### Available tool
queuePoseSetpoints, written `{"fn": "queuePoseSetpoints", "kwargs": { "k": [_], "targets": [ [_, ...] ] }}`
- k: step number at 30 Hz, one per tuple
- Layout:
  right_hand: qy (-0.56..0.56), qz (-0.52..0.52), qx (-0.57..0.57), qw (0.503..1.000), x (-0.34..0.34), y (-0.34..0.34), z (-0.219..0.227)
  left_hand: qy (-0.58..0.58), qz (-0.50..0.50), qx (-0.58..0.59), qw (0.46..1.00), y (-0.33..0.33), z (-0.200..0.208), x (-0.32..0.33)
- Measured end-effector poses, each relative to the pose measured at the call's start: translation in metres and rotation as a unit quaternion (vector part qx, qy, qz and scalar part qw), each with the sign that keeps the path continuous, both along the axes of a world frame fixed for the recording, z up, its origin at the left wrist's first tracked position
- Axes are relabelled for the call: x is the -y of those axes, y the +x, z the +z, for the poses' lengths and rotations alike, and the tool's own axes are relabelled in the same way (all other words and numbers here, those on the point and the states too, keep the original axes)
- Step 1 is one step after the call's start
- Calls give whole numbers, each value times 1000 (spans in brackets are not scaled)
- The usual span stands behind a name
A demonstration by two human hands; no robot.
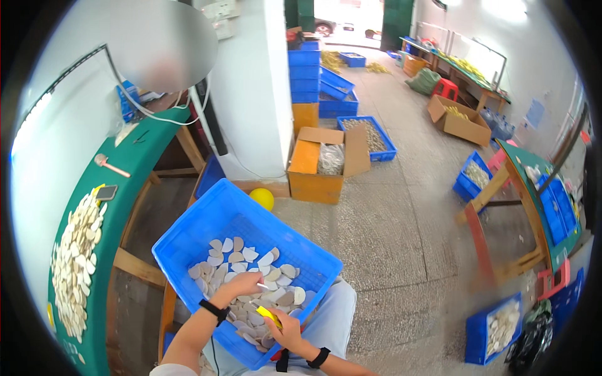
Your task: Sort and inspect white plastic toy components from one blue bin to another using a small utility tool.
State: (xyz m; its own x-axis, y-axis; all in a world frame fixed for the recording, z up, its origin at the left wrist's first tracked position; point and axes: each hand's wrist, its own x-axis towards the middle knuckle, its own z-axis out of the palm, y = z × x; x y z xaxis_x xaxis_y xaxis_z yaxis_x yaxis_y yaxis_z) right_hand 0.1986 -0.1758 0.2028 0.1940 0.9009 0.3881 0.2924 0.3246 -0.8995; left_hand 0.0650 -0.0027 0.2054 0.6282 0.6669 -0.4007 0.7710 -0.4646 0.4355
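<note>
A blue crate rests on the person's lap, and pale, flat half-round pieces lie loose over its floor. The left hand sits low inside the crate, its fingers pinching one small pale piece above the heap. The right hand hovers at the crate's near corner, fingers closed around a small yellow tool. Both wrists wear black bands.

Left of the crate runs a green bench, its edge curving close beside the crate's left wall; a wide spread of the same pale pieces covers it, with a small hammer and a dark phone-like slab farther along. The bench's wooden legs stand just left of the crate.

Beyond the crate's far corner lies a yellow ball, then an open cardboard box against a white pillar. Right of the crate the concrete floor stretches open toward another crate of pieces and a second green bench.
</note>
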Motion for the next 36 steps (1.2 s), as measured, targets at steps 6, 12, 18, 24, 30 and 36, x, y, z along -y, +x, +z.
{"fn": "queuePoseSetpoints", "kwargs": {
  "k": [6, 12, 18, 24, 30, 36],
  "targets": [
    [-159, 93, 7, 983, 8, 6, 5, 20, 111, 83, 990, -56, 87, 66],
    [-97, 70, 56, 991, 11, -7, -4, 21, 319, 104, 942, -90, 53, 143],
    [-42, 49, 57, 996, 7, -6, -5, 218, 182, -2, 959, -84, 4, 174],
    [-97, 33, 144, 984, -4, -6, 15, 236, 169, -14, 957, -86, -9, 160],
    [-82, 82, 174, 978, 0, 0, -1, 195, 206, -75, 956, -68, 6, 163],
    [-67, 142, 146, 977, 4, -2, -4, 213, 188, -68, 956, -80, -7, 165]
  ]
}}
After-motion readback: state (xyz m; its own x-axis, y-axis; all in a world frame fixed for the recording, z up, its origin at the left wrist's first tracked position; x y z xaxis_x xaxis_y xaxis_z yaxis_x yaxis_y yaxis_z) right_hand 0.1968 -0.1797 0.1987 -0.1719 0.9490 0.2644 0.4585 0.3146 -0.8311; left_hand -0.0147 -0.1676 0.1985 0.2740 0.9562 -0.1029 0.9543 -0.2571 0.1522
